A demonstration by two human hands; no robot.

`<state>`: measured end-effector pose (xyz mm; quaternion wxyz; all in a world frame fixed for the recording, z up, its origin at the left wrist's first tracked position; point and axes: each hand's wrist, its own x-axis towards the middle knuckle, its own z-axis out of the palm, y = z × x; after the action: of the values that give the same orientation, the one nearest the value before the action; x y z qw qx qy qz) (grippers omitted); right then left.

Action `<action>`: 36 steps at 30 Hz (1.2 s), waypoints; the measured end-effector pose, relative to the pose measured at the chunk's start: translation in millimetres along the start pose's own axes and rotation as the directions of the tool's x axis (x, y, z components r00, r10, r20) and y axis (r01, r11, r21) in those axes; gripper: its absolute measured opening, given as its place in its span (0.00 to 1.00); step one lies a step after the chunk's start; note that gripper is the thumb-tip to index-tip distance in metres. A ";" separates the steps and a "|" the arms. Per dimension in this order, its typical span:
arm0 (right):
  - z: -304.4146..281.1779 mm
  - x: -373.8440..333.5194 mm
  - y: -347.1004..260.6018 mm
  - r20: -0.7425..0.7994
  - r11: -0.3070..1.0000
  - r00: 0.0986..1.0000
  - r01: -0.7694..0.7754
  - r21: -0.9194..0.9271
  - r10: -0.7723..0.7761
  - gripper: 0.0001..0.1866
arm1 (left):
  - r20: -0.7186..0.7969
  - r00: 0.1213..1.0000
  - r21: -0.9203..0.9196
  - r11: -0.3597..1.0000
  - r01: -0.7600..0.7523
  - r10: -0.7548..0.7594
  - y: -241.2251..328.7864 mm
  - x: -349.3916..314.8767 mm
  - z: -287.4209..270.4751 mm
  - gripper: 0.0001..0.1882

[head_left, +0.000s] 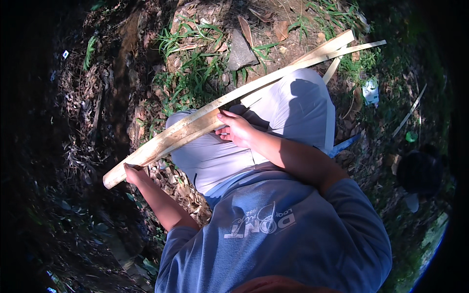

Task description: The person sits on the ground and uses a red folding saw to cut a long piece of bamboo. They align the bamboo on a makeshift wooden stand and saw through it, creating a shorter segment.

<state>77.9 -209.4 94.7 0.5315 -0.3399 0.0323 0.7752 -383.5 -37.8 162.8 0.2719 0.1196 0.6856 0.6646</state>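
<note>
A long pale split pole (183,136), which looks like bamboo, slants across my lap from lower left to upper right. My left hand (133,174) is closed round its near left end, with most of the fingers hidden beneath. Farther along, my right hand (236,130) grips the lower edge at the split, thumb on top and fingers curled. Beyond that hand the pole parts into a long narrow strip (312,61) and a wider piece (337,43), both reaching past my right knee. A dark gap shows between the split parts.
I sit with bent legs in light grey trousers (298,107). Ahead lie a grey stone (242,52), grass and dry leaves. To the right are a blue flat object (345,145), a white scrap (370,92), a thin stick (409,111) and a dark rounded object (420,171).
</note>
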 end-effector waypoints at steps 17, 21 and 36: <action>-7.4 8.0 1.6 -0.017 0.999 1.000 0.021 -0.037 -0.022 0.34 | 0.159 0.986 0.007 0.998 0.058 -0.059 -1.1 13.7 7.1 0.15; -2.4 8.3 5.2 -0.013 1.000 1.000 -0.010 -0.021 0.009 0.34 | 0.108 0.993 0.019 0.999 0.037 -0.039 2.9 17.5 -0.3 0.13; -20.7 29.7 -6.3 0.051 0.984 0.984 0.170 0.049 -0.172 0.32 | 0.194 0.978 0.191 0.981 0.035 -0.072 -20.4 39.9 2.3 0.15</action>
<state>87.4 -191.4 64.2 0.6042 -0.3080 0.0054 0.7348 -411.1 -16.8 134.5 0.3449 0.1920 0.7170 0.5746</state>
